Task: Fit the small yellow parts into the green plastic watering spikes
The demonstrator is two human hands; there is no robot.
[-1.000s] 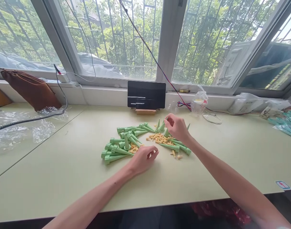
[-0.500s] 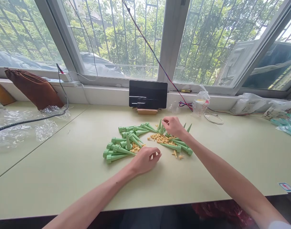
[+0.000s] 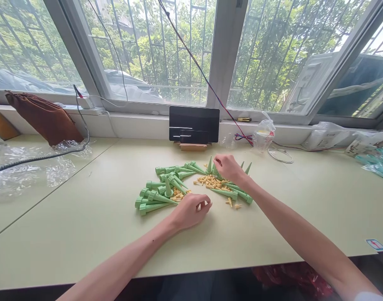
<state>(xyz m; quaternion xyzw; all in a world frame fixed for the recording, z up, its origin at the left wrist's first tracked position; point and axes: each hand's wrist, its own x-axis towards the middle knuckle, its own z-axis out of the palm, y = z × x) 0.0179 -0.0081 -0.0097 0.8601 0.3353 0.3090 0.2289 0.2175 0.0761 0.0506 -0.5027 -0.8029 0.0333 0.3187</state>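
Note:
My left hand (image 3: 193, 210) rests on the table with curled fingers, thumb and fingertips together. Whatever they may hold is too small or hidden. Beside it lies a loose pile of green plastic spikes (image 3: 153, 207), hollow cones with ribbed collars, one standing point up. Farther off, my right hand (image 3: 230, 168) is closed at the tip of an upright green spike (image 3: 214, 170), partly hidden by the fingers. Another upright spike (image 3: 209, 166) stands just left of it. Small yellow plastic nozzles (image 3: 211, 181) are heaped below that hand, and several more show by my left hand.
A dark tablet (image 3: 194, 121) leans on a cardboard stand (image 3: 193, 147) by the window. Other spikes (image 3: 230, 195) lie under my right forearm. At the back right are a plastic cup in a bag (image 3: 264, 136) and a coiled white cable (image 3: 281, 156). Clear wrap (image 3: 62, 169) and a brown pouch (image 3: 45, 117) sit left.
Both hands keep nearly the same places. The whole view has shifted very slightly; the spikes and nozzles lie as before.

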